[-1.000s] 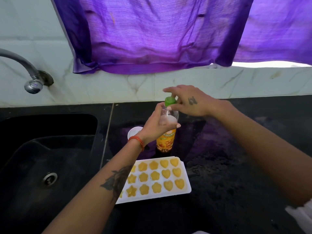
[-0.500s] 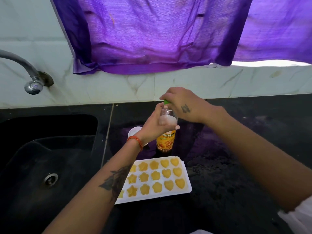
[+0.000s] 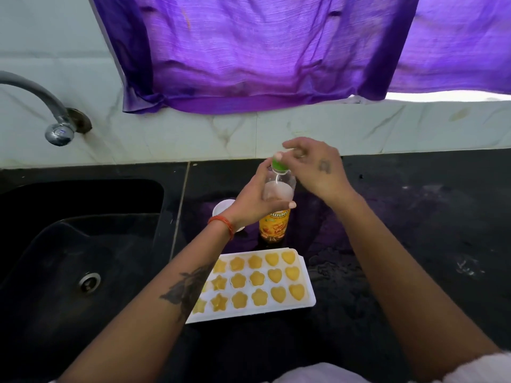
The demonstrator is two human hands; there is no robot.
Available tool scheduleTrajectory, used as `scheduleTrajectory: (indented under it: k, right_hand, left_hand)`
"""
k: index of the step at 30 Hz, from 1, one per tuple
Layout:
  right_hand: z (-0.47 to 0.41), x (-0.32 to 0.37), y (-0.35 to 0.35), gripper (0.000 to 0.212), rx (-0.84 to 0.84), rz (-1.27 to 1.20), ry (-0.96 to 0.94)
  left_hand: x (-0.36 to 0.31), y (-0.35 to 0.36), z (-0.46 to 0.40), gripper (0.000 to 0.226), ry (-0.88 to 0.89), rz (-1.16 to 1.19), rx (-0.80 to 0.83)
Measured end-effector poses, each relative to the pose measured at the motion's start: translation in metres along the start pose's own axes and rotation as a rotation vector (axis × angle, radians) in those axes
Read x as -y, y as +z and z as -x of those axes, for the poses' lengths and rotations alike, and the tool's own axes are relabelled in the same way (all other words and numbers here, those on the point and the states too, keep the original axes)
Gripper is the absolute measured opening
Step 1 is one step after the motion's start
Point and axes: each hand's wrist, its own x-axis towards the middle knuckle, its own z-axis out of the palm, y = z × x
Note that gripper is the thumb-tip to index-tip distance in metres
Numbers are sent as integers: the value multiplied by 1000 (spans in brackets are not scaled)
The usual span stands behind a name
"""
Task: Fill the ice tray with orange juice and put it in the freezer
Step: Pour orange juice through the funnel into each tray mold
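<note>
The ice tray (image 3: 250, 284), white, lies flat on the black counter (image 3: 414, 244) directly in front of the person, just right of the sink (image 3: 83, 230). Every visible cavity, star, flower and heart shaped, holds orange juice close to the rim; the left end of the tray is hidden behind the left forearm, so those cavities cannot be checked.

Just behind the tray stands the juice bottle (image 3: 276, 211), upright on the counter, its upper part clear and mostly drained. The left hand (image 3: 258, 201) is wrapped around the bottle's shoulder, holding it firm. The right hand (image 3: 315, 167) is at the green cap (image 3: 279, 165), thumb touching it, fingers loosely curled and blurred; whether they actually pinch the cap cannot be told.

Judgement: filling appears complete and the step in hand is capping the bottle. To do it well, the bottle should stay planted and vertical under the left hand while the right turns the cap to a firm seat, with the elbows kept off the tray. The tray is brimful, so any knock from the left forearm above it risks a spill.

A small white cup (image 3: 224, 210) sits left of the bottle, partly hidden by the left wrist. A tap (image 3: 59, 131) projects over the sink, and a purple cloth (image 3: 249, 51) hangs above the tiled wall.
</note>
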Motion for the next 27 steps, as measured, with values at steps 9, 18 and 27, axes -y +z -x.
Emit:
scheduleTrajectory:
  k: [9, 18, 27]
  right_hand:
    - [69, -86, 74, 79, 21, -357, 297]
    - [46, -97, 107, 76, -34, -114, 195]
    - [-64, -112, 101, 76, -43, -142, 221]
  left_hand:
    - [34, -31, 34, 64, -57, -207, -348]
    - [99, -72, 21, 56, -541, -403, -379]
    - [118, -75, 18, 9, -516, -270, -412]
